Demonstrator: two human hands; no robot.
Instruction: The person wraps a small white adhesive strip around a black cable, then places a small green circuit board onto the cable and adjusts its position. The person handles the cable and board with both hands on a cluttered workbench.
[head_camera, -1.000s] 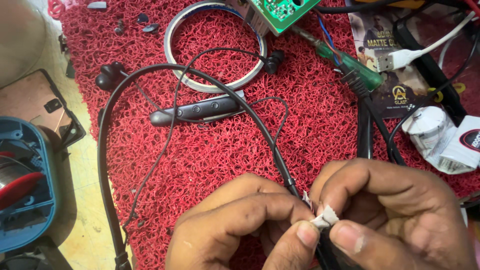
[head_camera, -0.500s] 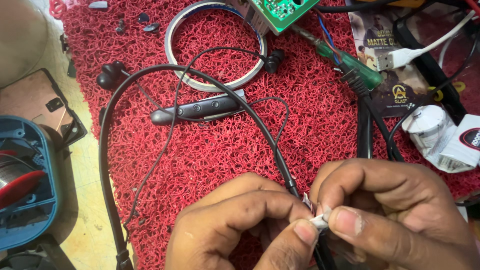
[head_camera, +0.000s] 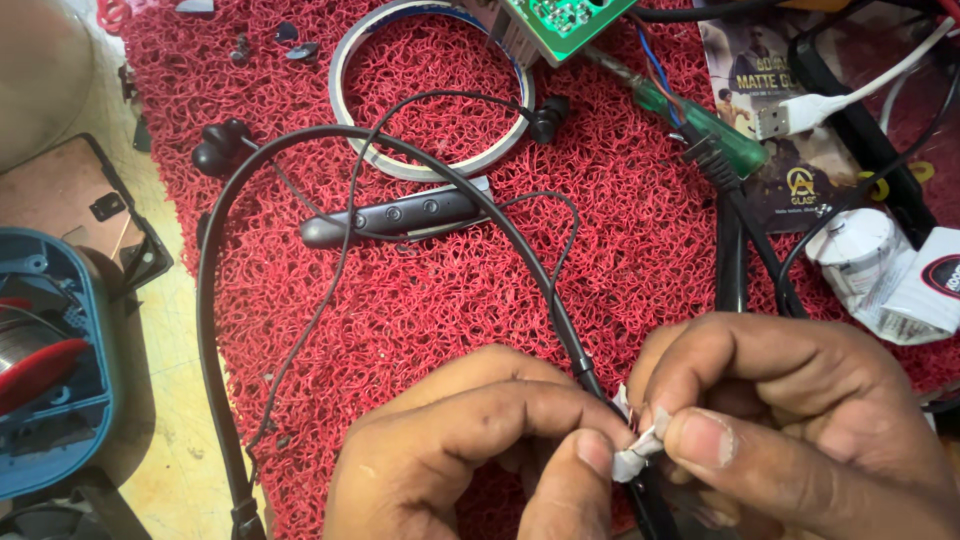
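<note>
From the head camera, both hands meet at the bottom of the frame over a red looped mat (head_camera: 420, 300). The left hand (head_camera: 480, 450) is closed, its thumb and forefinger pinching a small white piece of tape (head_camera: 632, 455), and the right hand (head_camera: 790, 420) is closed too, its thumb and forefinger pinching the same white piece from the other side. The piece sits at the end of a black neckband earphone (head_camera: 400, 212), whose band curves up from between the fingers, across the mat and down the left edge. Its control bar lies mid-mat, just below a roll of tape (head_camera: 350, 60). A green circuit board (head_camera: 565, 18) lies at the top, a green-handled screwdriver (head_camera: 700, 120) to the right, and a blue solder spool holder (head_camera: 50, 360) at far left.
</note>
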